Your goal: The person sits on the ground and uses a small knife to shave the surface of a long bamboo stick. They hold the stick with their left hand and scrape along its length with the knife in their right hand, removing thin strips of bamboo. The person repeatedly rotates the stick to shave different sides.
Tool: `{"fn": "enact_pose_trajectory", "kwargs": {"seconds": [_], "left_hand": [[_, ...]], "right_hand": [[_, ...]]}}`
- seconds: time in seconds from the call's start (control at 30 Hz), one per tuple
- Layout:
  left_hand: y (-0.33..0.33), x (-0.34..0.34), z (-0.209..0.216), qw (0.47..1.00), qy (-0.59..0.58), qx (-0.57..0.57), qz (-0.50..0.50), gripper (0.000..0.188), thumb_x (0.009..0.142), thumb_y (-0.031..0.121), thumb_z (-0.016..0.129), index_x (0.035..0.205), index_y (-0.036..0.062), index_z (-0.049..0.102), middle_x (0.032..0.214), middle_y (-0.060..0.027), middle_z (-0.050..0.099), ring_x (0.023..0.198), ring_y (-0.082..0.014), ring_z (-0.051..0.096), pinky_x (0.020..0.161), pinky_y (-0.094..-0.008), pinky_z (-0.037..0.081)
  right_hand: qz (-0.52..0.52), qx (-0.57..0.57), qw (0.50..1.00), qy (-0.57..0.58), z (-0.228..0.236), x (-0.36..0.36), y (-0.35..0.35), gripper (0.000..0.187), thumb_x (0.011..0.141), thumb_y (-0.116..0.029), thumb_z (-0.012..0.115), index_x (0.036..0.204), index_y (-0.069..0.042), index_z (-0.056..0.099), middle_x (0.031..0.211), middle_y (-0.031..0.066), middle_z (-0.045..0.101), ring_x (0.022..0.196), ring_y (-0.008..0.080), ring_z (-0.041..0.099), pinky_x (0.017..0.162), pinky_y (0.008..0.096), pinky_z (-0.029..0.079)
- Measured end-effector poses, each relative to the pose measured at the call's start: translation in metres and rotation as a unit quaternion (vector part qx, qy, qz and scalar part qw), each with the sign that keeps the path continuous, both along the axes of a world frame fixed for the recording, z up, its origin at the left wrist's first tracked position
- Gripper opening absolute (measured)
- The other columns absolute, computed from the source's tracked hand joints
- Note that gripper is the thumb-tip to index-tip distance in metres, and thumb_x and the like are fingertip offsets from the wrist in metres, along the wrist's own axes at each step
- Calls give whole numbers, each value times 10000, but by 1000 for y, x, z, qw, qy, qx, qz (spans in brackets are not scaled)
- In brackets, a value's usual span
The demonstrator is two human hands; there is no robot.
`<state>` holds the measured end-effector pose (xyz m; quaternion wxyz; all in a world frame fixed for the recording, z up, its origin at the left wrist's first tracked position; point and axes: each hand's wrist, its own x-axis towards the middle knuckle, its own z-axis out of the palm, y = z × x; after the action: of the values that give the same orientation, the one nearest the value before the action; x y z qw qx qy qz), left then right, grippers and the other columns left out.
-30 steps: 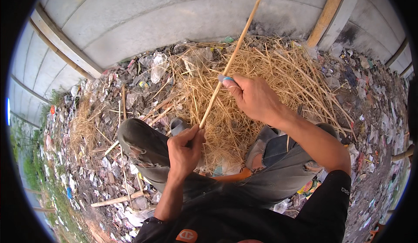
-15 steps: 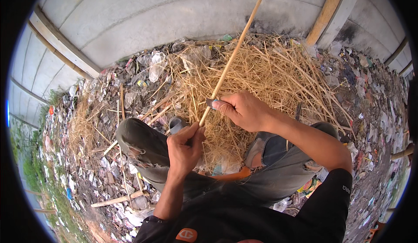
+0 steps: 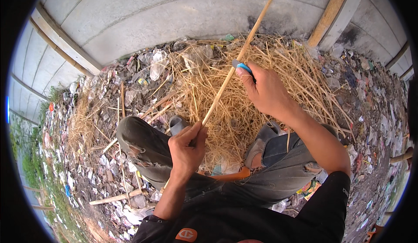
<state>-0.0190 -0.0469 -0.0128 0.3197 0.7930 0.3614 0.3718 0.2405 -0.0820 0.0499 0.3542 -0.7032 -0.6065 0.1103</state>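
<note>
A long, thin bamboo strip (image 3: 224, 86) slants from between my knees up past the top of the picture. My left hand (image 3: 188, 149) is closed around its lower part. My right hand (image 3: 267, 86) grips a knife (image 3: 244, 67) with a blue and black handle. The short blade lies against the strip, well above my left hand. Below the strip, a heap of straw-coloured shavings (image 3: 278, 64) spreads between my feet and toward the wall.
A grey concrete panel wall (image 3: 174, 16) rises behind the heap, with a bamboo pole (image 3: 329, 14) leaning by a post. Litter (image 3: 113, 169) covers the ground on both sides. A cut stick (image 3: 115, 198) lies left of my bent legs. An orange piece (image 3: 233, 174) lies between my thighs.
My right hand has slid the knife away from my left hand, up along the strip. The strip's upper end has shifted slightly right. My left hand stays almost in place.
</note>
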Motion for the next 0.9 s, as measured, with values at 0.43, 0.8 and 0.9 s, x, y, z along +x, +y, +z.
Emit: {"fn": "enact_pose_trajectory", "kwargs": {"seconds": [0.43, 0.8, 0.9], "left_hand": [[-3, 0, 1, 999, -30, -11, 1, 169, 891, 11, 729, 1055, -29, 744, 693, -108, 682, 537, -126, 585, 519, -270, 446], [-3, -2, 1, 999, -26, -35, 0, 166, 900, 5, 713, 1056, -41, 744, 693, -112, 688, 566, -95, 594, 527, -267, 450], [-2, -1, 1, 999, -16, -42, -7, 161, 902, 8, 712, 1052, -41, 742, 689, -104, 685, 568, -87, 590, 531, -268, 450]], "right_hand": [[43, -20, 998, 29, -13, -19, -4, 411, 1093, -325, 469, 1057, 29, 676, 523, 122, 560, 422, 253, 551, 425, 404, 391], [66, -44, 997, 10, -10, -20, -8, 456, 1090, -358, 459, 882, 12, 627, 511, 134, 533, 438, 287, 558, 452, 439, 409], [67, -29, 997, 34, -21, -25, -6, 486, 1091, -358, 459, 817, 12, 615, 505, 126, 519, 428, 274, 525, 460, 436, 392]]}}
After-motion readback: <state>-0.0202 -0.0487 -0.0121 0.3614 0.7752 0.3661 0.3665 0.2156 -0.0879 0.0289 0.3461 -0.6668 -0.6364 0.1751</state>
